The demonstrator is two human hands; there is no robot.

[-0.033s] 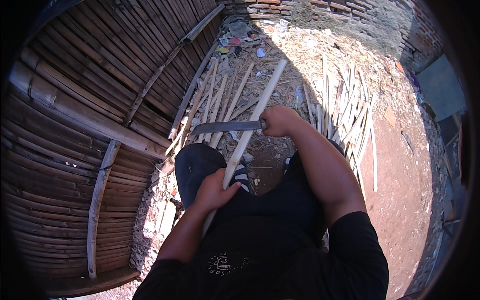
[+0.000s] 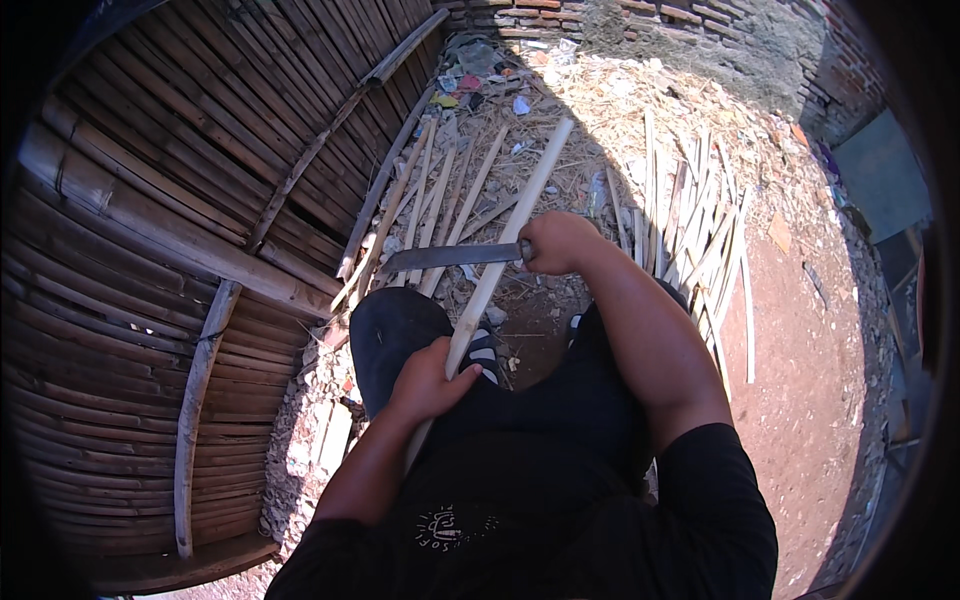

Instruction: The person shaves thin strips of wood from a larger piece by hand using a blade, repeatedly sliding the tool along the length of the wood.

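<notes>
A long pale bamboo strip [image 2: 527, 203] slants from my lap up toward the far ground. My left hand [image 2: 430, 382] is wrapped around its lower part beside my left thigh, and the near end passes out of sight by my body. In my right hand [image 2: 560, 243] is the handle of a machete [image 2: 455, 255]. Its dark blade points left and lies across the strip, about midway along; whether the edge bites into it I cannot tell.
Several bamboo strips [image 2: 437, 197] lie on the littered ground beyond my left knee. A larger heap of strips [image 2: 700, 230] is at the right in sunlight. A bamboo slat wall [image 2: 150, 230] stands close on the left, a brick wall [image 2: 680, 35] at the back.
</notes>
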